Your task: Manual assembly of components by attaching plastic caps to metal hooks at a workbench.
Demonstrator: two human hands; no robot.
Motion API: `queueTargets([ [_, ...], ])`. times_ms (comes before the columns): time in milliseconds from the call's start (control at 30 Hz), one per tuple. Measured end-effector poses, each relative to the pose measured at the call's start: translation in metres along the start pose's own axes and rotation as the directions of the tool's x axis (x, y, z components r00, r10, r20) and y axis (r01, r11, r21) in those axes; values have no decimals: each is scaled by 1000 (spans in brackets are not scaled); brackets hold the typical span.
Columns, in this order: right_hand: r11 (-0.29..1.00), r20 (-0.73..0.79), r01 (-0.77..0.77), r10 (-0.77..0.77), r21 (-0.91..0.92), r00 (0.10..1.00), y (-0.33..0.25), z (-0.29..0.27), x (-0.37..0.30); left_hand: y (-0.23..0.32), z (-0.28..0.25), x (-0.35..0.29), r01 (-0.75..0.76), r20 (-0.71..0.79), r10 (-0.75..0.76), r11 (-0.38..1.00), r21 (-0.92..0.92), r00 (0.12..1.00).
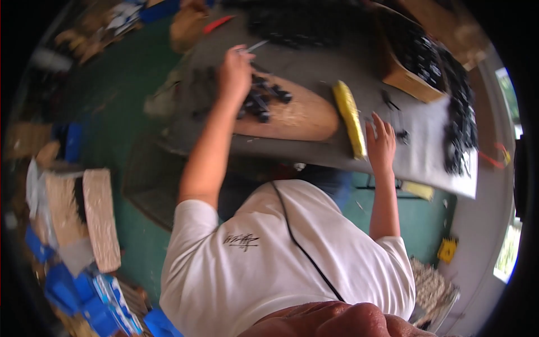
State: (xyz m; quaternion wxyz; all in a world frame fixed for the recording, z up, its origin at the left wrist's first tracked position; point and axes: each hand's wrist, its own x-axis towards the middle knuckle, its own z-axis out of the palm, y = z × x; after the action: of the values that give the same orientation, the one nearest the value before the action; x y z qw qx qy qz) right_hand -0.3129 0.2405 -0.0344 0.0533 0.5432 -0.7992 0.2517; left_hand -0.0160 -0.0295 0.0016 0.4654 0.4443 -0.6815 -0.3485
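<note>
My left hand (234, 76) reaches over the far left part of the table, fingers closed on a thin metallic rod (258, 46) that points up to the right. Blur hides what kind of piece it is. Below it, several dark pieces with round black ends (263, 104) lie on a brown board (314, 115). A long yellow wrapped bundle (349, 115) rests at the board's right end. Just right of that bundle, my right hand (382, 137) is over the tabletop with its fingers apart and holds nothing. Small black-ended pieces (403, 135) lie just beyond it.
The grey table (292, 150) carries a dark heap (303, 25) at the back and a cardboard box (412, 83) of black parts at the right. Another black pile (457, 137) lines the right edge. A red object (218, 24) lies far left. Boxes and blue bins (70, 289) stand left.
</note>
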Motion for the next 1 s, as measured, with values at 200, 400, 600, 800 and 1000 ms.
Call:
queueTargets([
  [200,918,-249,-216,135,-333,959,121,23,25,-38,-2,9,-282,-93,408,760,586,908],
  [400,965,-49,-233,229,-123,972,116,28,39,37,62,-56,-202,220,198,979,-4,955],
  [600,901,-64,159,-146,404,987,-56,11,16,50,91,-87,564,593,-266,723,-399,760],
  [800,1000,76,30,-30,1,997,-54,25,-2,56,71,-78,317,492,-85,855,-410,866],
  [1000,980,108,-125,143,-157,984,-12,41,-15,67,62,-66,245,584,-10,914,-325,812],
])
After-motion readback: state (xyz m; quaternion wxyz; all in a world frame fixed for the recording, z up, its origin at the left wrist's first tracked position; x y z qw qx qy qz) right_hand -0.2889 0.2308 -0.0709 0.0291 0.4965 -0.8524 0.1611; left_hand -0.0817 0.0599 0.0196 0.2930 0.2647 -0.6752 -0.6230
